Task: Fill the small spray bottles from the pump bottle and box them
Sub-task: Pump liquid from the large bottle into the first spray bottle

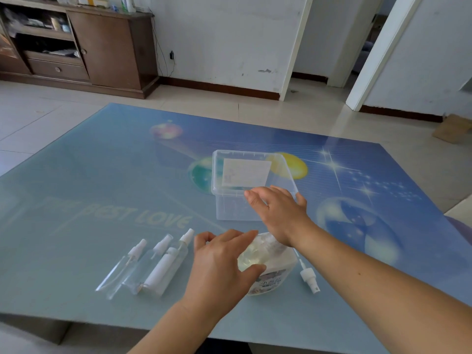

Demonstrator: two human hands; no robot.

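Your left hand point(222, 267) sits at the near left side of the pump bottle point(270, 261), fingers spread and loosely bent around its shoulder, thumb toward the label; it looks like a light hold or a hand about to take hold, and you cannot tell from here whether it bears on the plastic. Your right hand point(278, 213) hangs open above and just beyond the bottle's top, fingers straight and pointing far-left, holding nothing, with its wrist covering the pump head. So the bottle lies directly under and between both hands, standing near the table's point(76, 200) near edge, and the left hand is the better placed to steady it. It is a squat, clear bottle of pale yellowish liquid with a printed label low on its front. To its left, well within the left hand's reach, the small spray bottles point(150, 267) lie side by side on their sides, long axes running from near-left to far-right, white nozzles at the far end; they look empty. A loose white spray top point(309, 277) lies just right of the pump bottle. The clear plastic box point(229, 208) stands open just beyond your right hand.
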